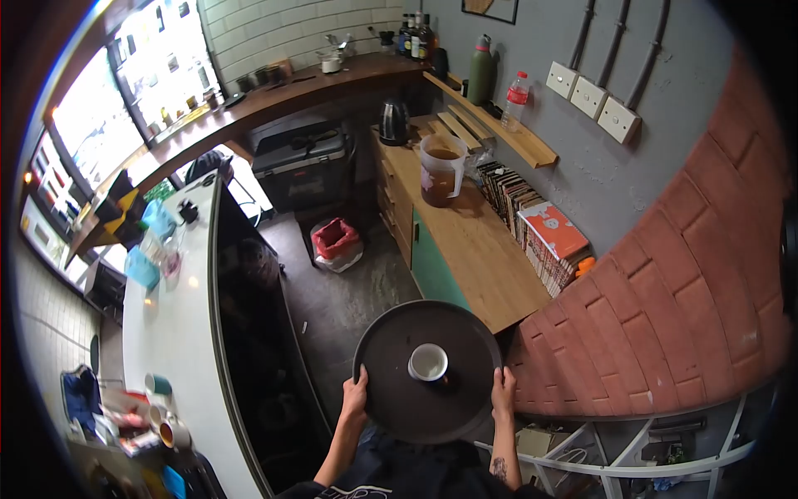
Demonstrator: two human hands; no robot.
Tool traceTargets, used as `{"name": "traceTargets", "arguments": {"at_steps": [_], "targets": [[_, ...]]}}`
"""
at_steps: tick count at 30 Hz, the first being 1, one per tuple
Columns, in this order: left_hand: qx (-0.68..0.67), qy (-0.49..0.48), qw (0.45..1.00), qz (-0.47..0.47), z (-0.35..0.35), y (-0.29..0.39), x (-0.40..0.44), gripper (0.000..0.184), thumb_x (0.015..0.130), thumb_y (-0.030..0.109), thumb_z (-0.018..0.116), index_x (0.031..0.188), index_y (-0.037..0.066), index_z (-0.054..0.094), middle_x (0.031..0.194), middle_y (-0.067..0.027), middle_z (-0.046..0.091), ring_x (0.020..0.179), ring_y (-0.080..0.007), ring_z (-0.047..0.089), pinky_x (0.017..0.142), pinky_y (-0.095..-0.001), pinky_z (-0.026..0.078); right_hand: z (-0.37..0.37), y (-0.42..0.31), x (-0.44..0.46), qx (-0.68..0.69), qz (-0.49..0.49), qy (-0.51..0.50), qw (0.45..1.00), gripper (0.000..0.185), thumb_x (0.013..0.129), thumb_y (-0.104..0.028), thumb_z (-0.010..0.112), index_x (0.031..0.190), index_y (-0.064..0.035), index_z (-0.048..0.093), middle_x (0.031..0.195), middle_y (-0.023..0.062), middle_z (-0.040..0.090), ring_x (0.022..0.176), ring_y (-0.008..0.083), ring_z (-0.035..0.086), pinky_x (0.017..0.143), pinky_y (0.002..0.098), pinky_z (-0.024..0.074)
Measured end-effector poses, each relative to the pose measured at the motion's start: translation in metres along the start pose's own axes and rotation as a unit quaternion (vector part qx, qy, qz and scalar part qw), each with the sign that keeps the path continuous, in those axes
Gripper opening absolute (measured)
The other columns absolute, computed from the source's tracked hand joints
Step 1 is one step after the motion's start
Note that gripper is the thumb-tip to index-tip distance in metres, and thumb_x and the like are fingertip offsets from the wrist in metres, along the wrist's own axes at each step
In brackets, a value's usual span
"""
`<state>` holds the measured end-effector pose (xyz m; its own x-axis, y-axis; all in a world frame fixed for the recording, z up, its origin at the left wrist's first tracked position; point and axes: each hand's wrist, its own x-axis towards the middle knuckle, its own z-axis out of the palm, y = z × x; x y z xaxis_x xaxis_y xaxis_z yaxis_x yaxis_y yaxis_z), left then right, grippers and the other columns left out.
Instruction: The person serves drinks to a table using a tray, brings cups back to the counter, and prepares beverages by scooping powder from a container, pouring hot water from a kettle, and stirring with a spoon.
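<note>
A round dark serving tray (386,407) is held level in front of my body. My left hand (356,392) grips its left rim, with the thumb on top. On the opposite side, my right hand (504,391) is closed on the right rim in the same way. Near the tray's middle stands one small cup (429,363), pale inside and darker outside, upright and touched by neither hand. The fingers beneath the tray are hidden.
A white counter (174,333) with several mugs (173,432) runs along the left. Ahead right is a wooden cabinet top (474,258) with a pitcher of brown liquid (440,175), a black kettle (394,123) and books (540,241). A red-lined bin (337,243) stands on the floor.
</note>
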<state>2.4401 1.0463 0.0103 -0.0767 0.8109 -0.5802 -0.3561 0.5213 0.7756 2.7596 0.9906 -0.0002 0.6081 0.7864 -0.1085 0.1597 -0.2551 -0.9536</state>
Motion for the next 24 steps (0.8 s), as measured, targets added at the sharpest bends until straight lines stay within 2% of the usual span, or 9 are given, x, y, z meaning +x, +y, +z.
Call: {"name": "traceTargets", "arguments": {"at_steps": [5,7,8,11,12,16,21,23,24], "targets": [[0.032,-0.056,0.998,-0.026,0.050,0.055,0.121,0.051,0.102,0.040,0.056,0.110,-0.009,0.064,0.097,-0.0112,0.070,0.086,-0.0191,0.067,0.076,-0.0355,0.057,0.059,0.005,0.103,-0.024,0.067,0.020,0.997,0.019,0.102,-0.013,0.052,0.090,0.0019,0.050,0.081,0.0064,0.048,0.080,0.0143,0.040,0.072,0.0319,0.0400],[0.052,-0.056,0.997,0.001,0.068,0.059,0.157,0.051,0.102,0.041,0.056,0.111,-0.009,0.064,0.098,-0.0122,0.070,0.087,-0.0201,0.067,0.076,-0.0361,0.057,0.080,0.013,0.128,-0.051,0.061,0.126,0.989,0.017,0.102,-0.011,0.053,0.099,0.0052,0.055,0.093,0.0130,0.059,0.086,0.0194,0.050,0.080,0.0335,0.0428],[0.059,-0.082,0.995,-0.022,0.074,0.065,0.174,0.051,0.102,0.040,0.056,0.111,-0.009,0.064,0.100,-0.0136,0.070,0.088,-0.0209,0.067,0.077,-0.0366,0.057,0.079,0.017,0.144,-0.072,0.099,0.083,0.989,0.023,0.101,-0.013,0.056,0.111,0.0078,0.058,0.112,0.0240,0.064,0.102,0.0266,0.060,0.088,0.0344,0.0437],[0.042,-0.069,0.997,-0.022,0.102,0.063,0.225,0.050,0.101,0.040,0.057,0.111,-0.009,0.064,0.102,-0.0139,0.070,0.089,-0.0210,0.067,0.077,-0.0368,0.057,0.091,0.007,0.178,-0.128,0.107,0.122,0.978,0.025,0.101,-0.013,0.055,0.113,0.0085,0.058,0.117,0.0274,0.061,0.101,0.0272,0.059,0.089,0.0341,0.0436],[0.057,-0.072,0.995,-0.044,0.111,0.068,0.236,0.050,0.101,0.039,0.057,0.113,-0.009,0.063,0.104,-0.0139,0.069,0.090,-0.0218,0.067,0.079,-0.0374,0.057,0.088,0.007,0.193,-0.167,0.084,0.094,0.978,0.021,0.098,-0.012,0.060,0.096,0.0091,0.058,0.094,0.0260,0.062,0.083,0.0247,0.057,0.078,0.0355,0.0446],[0.048,-0.077,0.994,-0.058,0.154,0.064,0.279,0.050,0.102,0.038,0.057,0.114,-0.010,0.061,0.103,-0.0149,0.069,0.091,-0.0229,0.067,0.079,-0.0387,0.057,0.085,0.012,0.238,-0.277,0.095,0.115,0.949,0.023,0.089,-0.012,0.067,0.078,0.0076,0.062,0.081,0.0266,0.065,0.077,0.0383,0.067,0.072,0.0439,0.0496],[0.087,-0.050,0.991,-0.083,0.208,0.068,0.310,0.051,0.100,0.038,0.060,0.113,-0.012,0.061,0.103,-0.0168,0.069,0.090,-0.0240,0.066,0.079,-0.0396,0.057,0.074,0.014,0.281,-0.342,0.115,0.117,0.925,0.020,0.083,-0.015,0.070,0.085,0.0050,0.068,0.086,0.0247,0.067,0.085,0.0422,0.067,0.072,0.0486,0.0507],[0.069,-0.075,0.993,-0.060,0.212,0.041,0.345,0.053,0.100,0.039,0.061,0.112,-0.013,0.062,0.103,-0.0168,0.069,0.091,-0.0231,0.066,0.079,-0.0385,0.057,0.072,0.029,0.299,-0.357,-0.012,0.185,0.915,0.024,0.083,-0.010,0.070,0.071,0.0049,0.056,0.072,0.0243,0.060,0.069,0.0436,0.061,0.063,0.0480,0.0452],[0.070,-0.078,0.993,-0.062,0.223,0.045,0.350,0.053,0.100,0.039,0.061,0.112,-0.013,0.062,0.103,-0.0168,0.069,0.091,-0.0231,0.066,0.079,-0.0385,0.057,0.071,0.021,0.306,-0.348,0.045,0.169,0.921,0.018,0.081,-0.009,0.070,0.075,0.0038,0.059,0.078,0.0232,0.063,0.079,0.0433,0.063,0.071,0.0496,0.0480]]}}
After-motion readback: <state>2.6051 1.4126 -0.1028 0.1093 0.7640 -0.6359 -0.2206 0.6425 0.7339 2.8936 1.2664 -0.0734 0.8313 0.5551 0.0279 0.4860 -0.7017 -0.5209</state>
